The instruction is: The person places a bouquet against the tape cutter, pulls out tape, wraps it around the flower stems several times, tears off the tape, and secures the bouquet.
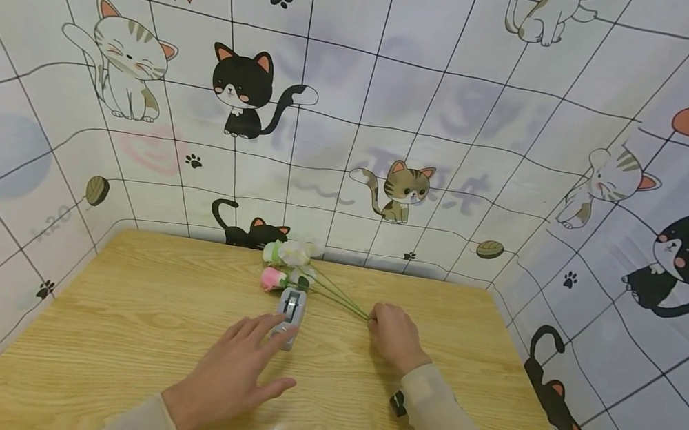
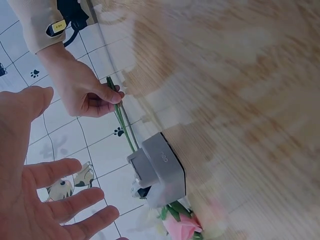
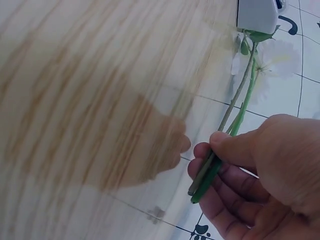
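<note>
My right hand (image 1: 396,336) pinches the green stems (image 1: 343,298) of several artificial flowers between thumb and fingers. In the right wrist view the cut stem ends (image 3: 204,182) stick out past the fingertips. At the far ends of the stems are a pink rose (image 1: 272,278) and white blooms (image 1: 294,254), near the table's back edge. A grey tape dispenser (image 1: 292,301) stands on the table just in front of the rose. With fingers spread and nothing gripped, my left hand (image 1: 236,367) hovers beside the dispenser, its fingertips overlapping it in the head view.
The wooden table (image 1: 154,314) is bounded at the back and sides by white sheeting (image 1: 343,104) with a grid and cartoon cats. A black device (image 2: 72,12) with a yellow label is strapped at the right wrist.
</note>
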### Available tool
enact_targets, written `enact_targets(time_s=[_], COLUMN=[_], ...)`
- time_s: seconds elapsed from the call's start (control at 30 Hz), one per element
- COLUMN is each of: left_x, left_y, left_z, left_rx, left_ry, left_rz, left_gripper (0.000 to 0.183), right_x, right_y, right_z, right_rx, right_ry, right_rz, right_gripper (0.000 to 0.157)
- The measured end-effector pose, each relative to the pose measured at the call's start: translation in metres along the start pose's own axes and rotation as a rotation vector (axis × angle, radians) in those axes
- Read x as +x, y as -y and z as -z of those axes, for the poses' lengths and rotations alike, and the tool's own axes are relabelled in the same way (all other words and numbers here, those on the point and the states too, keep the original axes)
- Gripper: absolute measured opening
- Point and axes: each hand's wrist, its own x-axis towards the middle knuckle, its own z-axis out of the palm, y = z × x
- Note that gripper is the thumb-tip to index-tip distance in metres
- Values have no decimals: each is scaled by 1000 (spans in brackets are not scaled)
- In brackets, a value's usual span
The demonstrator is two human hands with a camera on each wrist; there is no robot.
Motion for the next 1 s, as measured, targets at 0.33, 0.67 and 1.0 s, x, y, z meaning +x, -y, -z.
enact_targets(time_s=[0.33, 0.67, 1.0], left_x=[5, 8, 6], left_y=[-9, -18, -16], left_z=[-3, -7, -10], left_rx=[34, 85, 81], left_ry=[-15, -61, -89], left_rz=[-58, -105, -92], left_gripper=[77, 73, 73], right_x=[-6, -10, -18], right_y=[9, 16, 31], right_z=[6, 12, 15], right_rx=[-26, -14, -7], right_ry=[-85, -140, -194], right_rz=[37, 34, 100], right_gripper=[7, 10, 9])
